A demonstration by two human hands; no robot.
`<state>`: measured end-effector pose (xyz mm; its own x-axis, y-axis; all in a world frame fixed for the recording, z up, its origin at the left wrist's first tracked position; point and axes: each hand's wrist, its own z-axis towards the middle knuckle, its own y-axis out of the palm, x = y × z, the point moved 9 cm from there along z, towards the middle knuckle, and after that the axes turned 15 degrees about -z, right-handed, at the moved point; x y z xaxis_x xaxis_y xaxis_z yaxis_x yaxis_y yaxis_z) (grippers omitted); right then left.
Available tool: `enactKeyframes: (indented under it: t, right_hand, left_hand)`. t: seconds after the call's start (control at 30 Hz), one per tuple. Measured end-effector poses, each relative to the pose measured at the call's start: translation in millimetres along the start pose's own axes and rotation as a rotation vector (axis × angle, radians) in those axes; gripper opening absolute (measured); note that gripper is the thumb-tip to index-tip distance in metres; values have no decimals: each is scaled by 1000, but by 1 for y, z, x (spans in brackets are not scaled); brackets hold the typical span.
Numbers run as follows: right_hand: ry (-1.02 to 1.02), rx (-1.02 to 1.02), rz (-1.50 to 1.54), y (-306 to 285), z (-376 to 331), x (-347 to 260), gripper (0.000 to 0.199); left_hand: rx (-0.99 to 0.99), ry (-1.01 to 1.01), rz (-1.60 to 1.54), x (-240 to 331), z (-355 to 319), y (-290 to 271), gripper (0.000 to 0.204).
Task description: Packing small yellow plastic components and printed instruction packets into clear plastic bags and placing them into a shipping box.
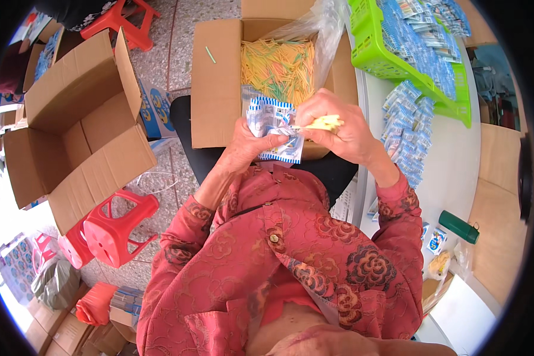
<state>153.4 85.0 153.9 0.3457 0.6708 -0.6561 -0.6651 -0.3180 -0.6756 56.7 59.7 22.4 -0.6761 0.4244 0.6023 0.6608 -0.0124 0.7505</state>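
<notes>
My left hand grips a small blue-and-white striped plastic packet, thumb across its front. Pinched in my right hand is a bunch of thin yellow sticks, their far ends at the packet's right side. Whether the sticks are inside the packet I cannot tell. Both hands are over the near part of an open cardboard box on my lap. A heap of thin yellow, orange and green sticks fills the box, with a clear plastic liner at its right.
On the right, a white table bears a green basket of packets, a pile of packets and a dark green bottle. An open carton stands left, near red plastic stools. Another red stool is farther back.
</notes>
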Motion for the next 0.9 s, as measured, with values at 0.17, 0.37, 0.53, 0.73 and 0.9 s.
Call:
enactKeyframes:
  t: [0.17, 0.37, 0.53, 0.73, 0.9]
  right_hand:
    - [81, -47, -143, 5, 5, 7, 14]
    - [30, 56, -250, -2, 12, 6, 13]
    - [226, 30, 253, 12, 8, 29, 22]
    - [303, -45, 508, 22, 5, 40, 28]
    - [286, -67, 556, 24, 6, 44, 30]
  left_hand:
    - [-30, 49, 129, 5, 3, 3, 26]
    - [-46, 107, 203, 12, 5, 4, 27]
    - [-55, 148, 226, 15, 10, 6, 27]
    - [-34, 184, 248, 18, 13, 4, 26]
    - [-32, 184, 256, 20, 14, 4, 27]
